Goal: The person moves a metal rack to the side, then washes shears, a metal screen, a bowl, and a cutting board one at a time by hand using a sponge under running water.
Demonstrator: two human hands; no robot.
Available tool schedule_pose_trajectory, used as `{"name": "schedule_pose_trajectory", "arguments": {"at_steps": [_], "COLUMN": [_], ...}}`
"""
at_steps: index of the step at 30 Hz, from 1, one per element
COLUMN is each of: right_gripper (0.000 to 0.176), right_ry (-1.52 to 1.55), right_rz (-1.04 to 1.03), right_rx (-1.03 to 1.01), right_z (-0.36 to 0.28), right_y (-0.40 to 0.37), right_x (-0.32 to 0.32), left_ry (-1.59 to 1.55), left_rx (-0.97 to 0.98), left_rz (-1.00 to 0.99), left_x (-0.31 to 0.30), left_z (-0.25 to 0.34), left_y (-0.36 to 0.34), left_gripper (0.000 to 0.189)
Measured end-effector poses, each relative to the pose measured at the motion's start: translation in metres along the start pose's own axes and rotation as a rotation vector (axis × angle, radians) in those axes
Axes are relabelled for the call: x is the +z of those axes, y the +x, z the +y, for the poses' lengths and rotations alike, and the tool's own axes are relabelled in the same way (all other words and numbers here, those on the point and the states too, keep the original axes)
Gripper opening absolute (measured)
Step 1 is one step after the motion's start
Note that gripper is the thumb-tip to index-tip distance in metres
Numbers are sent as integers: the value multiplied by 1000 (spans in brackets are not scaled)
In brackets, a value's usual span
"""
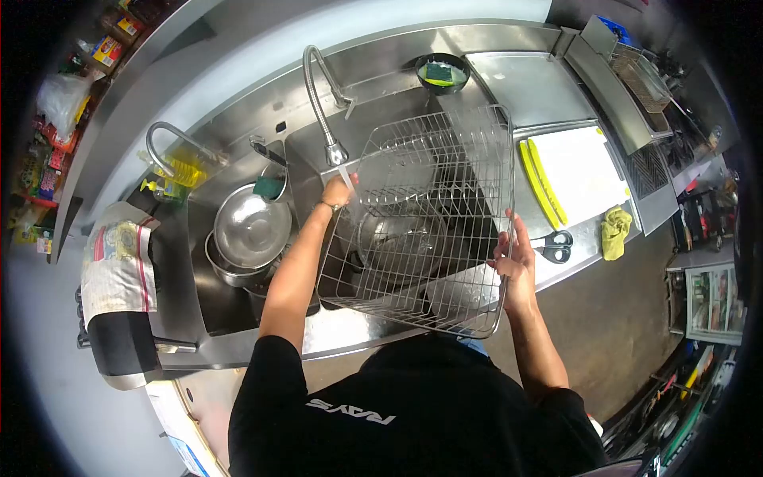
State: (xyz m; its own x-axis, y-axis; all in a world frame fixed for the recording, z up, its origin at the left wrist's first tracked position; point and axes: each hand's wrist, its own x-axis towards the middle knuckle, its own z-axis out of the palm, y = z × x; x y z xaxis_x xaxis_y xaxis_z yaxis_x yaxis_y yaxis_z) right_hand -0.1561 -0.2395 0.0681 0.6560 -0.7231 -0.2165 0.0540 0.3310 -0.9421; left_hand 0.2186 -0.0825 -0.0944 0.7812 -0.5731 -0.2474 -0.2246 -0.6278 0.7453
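A large wire basket point(413, 306) is tilted over the right sink basin, where running water from the spring-hose faucet point(337, 153) falls near its left side. My right hand point(515, 258) grips the basket's right side, fingers around the wires. Beside the stream, my left hand point(338, 191) is at the basket's left edge with its fingers curled; what they hold is partly hidden. Through the wires a round metal bowl point(401, 242) shows in the basin. Metal pots and a strainer point(253, 226) sit in the left basin.
A black bowl with a sponge point(439, 73) stands behind the sink. On the right counter are a white cutting board point(580, 175) with yellow-green strips, black-handled scissors point(556, 246) and a yellow cloth point(615, 232). A towel point(119, 270) hangs at left.
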Motion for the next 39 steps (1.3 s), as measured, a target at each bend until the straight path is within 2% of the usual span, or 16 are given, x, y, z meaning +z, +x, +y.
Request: {"name": "schedule_pose_trajectory", "arguments": {"at_steps": [2,3,5,6,10,12,17,18,20,23,24,26,30,35,37,39], "right_gripper": [90,90,90,89,86,85,83,81,80,80,81,83,83,82,82,81], "right_ry": [-50,-52,-51,-54,-69,-50,20,169,180,177,111,58,18,51,53,59], "right_rz": [-29,-34,-39,-23,-38,-34,9,22,20,-8,23,39,9,12,22,13], "right_rx": [-56,-51,-61,-93,-59,-69,-148,-114,-98,-76,-128,-183,-204,-216,-231,-224], "right_z": [3,0,-9,-11,-33,-37,-26,-32,-33,-29,-22,-16,-14,-12,-13,-17], "right_y": [5,6,6,7,8,9,20,18,21,25,29,36,43,53,56,58], "right_x": [-7,-8,-9,-8,-13,-13,-23,-20,-21,-20,-18,-14,-11,-14,-13,-10], "left_ry": [-329,-332,-703,-760,-738,-652,-502,-438,-383,-725,-721,-1017,-1007,-908,-1113,-1072], "left_rx": [-154,-160,-170,-123,-117,-46,-34,-58,-64,-119,-123,-212,-103,-204,-235,-169], "left_rz": [-187,-183,-353,-411,-341,-248,-306,-290,-284,-445,-435,-614,-589,-586,-862,-821], "left_x": [2,-1,-13,-16,-7,-3,-7,-7,-4,-8,-9,-14,-16,-29,-30,-28], "left_z": [-24,-20,1,7,33,45,50,52,57,60,61,61,52,48,46,41], "left_y": [10,3,-24,-34,-49,-55,-61,-59,-60,-66,-68,-67,-54,-71,-80,-82], "left_gripper": [27,27,34,35,38,42,45,46,47,50,50,54,62,63,63,65]}}
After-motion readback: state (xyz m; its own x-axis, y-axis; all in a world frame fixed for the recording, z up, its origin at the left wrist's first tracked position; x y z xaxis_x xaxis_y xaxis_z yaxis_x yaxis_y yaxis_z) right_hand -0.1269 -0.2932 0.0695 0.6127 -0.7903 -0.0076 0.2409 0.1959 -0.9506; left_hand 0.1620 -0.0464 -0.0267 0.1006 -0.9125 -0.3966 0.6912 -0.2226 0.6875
